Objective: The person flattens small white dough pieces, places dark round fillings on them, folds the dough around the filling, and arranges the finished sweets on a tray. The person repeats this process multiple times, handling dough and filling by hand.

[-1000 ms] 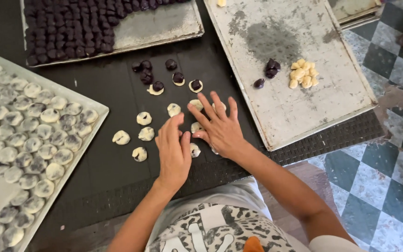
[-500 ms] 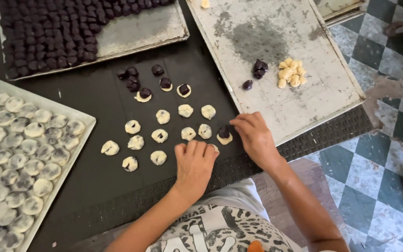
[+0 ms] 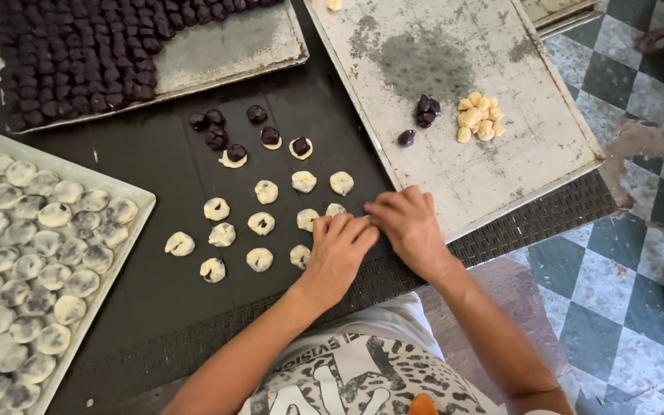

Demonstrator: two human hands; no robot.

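At frame centre, the left hand (image 3: 337, 250) and right hand (image 3: 407, 223) pinch together over something hidden; pressing hard could burst the neighbouring filled dough pieces (image 3: 261, 224) on the desk (image 3: 155, 161).

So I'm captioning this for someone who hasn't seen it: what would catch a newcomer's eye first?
Probably the two hands, left hand and right hand, pressed together at the edge of a loose grid of pale dough rounds on the dark mat. Next, the tray of dark filling balls at top left, and the tray of finished pale balls on the left.
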